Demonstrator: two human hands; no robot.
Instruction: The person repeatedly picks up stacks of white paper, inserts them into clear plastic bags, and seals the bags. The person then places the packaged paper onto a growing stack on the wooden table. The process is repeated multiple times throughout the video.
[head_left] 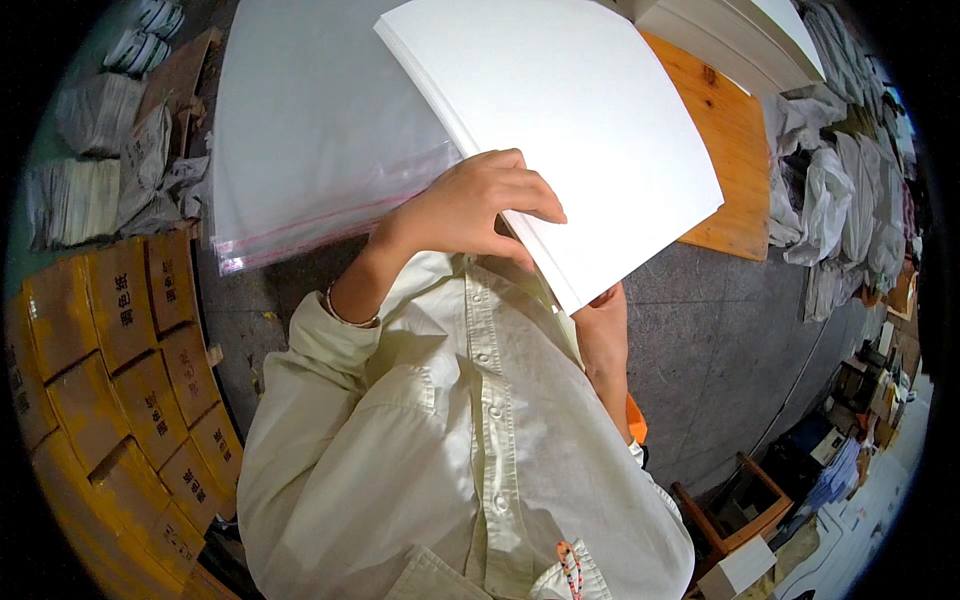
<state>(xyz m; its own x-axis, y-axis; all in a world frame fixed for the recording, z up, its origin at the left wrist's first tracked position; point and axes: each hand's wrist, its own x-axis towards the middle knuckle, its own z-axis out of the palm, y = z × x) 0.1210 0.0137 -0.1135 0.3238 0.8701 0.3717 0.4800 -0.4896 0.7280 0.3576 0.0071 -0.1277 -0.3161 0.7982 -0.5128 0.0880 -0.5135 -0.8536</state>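
A: Item one, and its place?
B: Stack of paper [590, 120], white, thick; in front of the chest, slanting, near corner toward the shirt [500, 440]. Far edge cut off at the top.

A: Left hand [480, 205]?
B: At the stack's left long edge, near the lower corner. Fingers on the top sheet, thumb at the edge; narrow hold on the paper.

A: Right hand [603, 308]?
B: By the near corner, mostly hidden beneath the stack. Wrist and forearm show; fingers do not, so I cannot tell how it grips.

A: Left of the stack?
B: Clear plastic bags [320, 120], flat, pink lines along the near edge. Upper end cut off, one corner under the paper; number hard to make out.

A: To the right?
B: Wooden board [735, 170], orange-brown, one knot, partly covered by the paper.

A: Remainder?
B: Brown cartons [130, 310], yellow-taped, lower left, cut by the dark rim. Orange object [636, 420] behind the right forearm, mostly concealed; kind unclear. Wooden frame [745, 525], lower right, perhaps a chair.
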